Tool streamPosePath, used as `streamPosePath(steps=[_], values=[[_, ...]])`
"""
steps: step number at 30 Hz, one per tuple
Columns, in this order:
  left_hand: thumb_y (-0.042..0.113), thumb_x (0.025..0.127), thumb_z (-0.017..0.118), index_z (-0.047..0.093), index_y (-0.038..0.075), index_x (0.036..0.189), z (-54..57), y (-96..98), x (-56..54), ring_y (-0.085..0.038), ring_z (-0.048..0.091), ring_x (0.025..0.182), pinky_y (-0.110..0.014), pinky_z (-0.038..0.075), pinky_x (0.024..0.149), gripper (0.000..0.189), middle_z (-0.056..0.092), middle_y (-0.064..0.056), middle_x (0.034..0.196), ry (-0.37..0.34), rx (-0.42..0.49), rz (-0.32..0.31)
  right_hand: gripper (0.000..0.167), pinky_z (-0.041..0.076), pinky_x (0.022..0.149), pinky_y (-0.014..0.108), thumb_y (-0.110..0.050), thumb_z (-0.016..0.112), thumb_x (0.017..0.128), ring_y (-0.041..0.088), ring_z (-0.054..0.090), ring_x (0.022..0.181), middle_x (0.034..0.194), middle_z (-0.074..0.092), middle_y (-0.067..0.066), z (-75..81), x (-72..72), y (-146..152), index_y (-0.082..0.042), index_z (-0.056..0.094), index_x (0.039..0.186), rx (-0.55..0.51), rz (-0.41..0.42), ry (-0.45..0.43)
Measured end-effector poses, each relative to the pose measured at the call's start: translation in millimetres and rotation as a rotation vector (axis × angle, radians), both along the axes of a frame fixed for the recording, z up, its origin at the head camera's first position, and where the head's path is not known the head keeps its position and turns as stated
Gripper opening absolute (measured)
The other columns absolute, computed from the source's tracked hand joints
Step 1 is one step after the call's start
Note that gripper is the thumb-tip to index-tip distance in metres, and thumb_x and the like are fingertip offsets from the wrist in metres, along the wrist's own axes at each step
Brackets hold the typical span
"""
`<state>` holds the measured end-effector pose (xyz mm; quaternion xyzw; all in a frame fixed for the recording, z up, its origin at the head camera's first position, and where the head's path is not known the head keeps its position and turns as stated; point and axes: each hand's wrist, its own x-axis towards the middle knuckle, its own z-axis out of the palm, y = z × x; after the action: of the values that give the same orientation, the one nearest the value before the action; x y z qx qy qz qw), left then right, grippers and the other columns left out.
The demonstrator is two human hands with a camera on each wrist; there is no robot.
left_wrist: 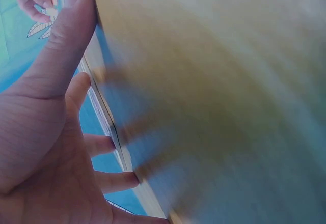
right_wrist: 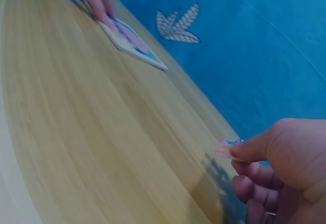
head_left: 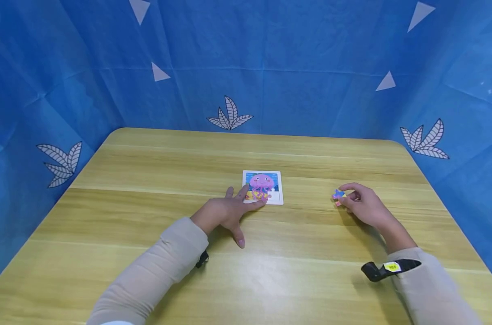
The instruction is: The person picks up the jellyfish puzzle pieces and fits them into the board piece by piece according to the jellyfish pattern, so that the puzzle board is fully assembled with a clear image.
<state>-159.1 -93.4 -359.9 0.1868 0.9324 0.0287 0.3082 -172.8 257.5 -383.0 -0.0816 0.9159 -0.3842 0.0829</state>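
Observation:
A square jigsaw puzzle (head_left: 262, 181) with a white frame and a pink jellyfish picture lies on the table. Its lower right corner shows bare white. My left hand (head_left: 231, 213) spreads its fingers over the puzzle's lower left part, fingertips at the frame and picture. Off to the right, my right hand (head_left: 363, 205) pinches a small puzzle piece (head_left: 338, 196) in blue, yellow and pink between thumb and fingers. In the right wrist view the piece (right_wrist: 229, 151) is held above the table, casting a shadow; the fingers cover most of it.
The wood-grain table (head_left: 294, 253) has rounded far corners. Behind it and along both sides hangs a blue curtain (head_left: 311, 67) with white triangles and leaf prints. A black wrist strap (head_left: 376, 272) sits on the right sleeve.

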Motion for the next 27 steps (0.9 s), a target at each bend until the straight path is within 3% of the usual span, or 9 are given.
streamPosePath(steps=[11,27], values=[[0.052,0.055,0.084,0.007,0.056,0.144,0.5,-1.1,-0.2,-0.04,-0.005,0.144,-0.062,0.033,0.1,0.118,-0.015,-0.002,0.159,0.002,0.002,-0.009,0.033,0.045,0.057,0.025,-0.023,0.065,0.09,0.016,0.056,0.066,0.084,0.067,0.011,-6.2,-14.3,-60,-0.002,0.06,0.114,-0.068,-0.015,0.065],[0.057,0.056,0.082,0.006,0.055,0.144,1.8,-0.5,0.0,-0.042,-0.004,0.143,-0.063,0.035,0.097,0.116,-0.015,-0.003,0.159,0.01,-0.031,-0.025,0.021,0.039,0.049,0.024,-0.019,0.068,0.087,0.012,0.05,0.054,0.074,0.066,0.006,-13.2,-22.1,-127,-0.002,0.066,0.099,-0.102,0.01,0.06]])
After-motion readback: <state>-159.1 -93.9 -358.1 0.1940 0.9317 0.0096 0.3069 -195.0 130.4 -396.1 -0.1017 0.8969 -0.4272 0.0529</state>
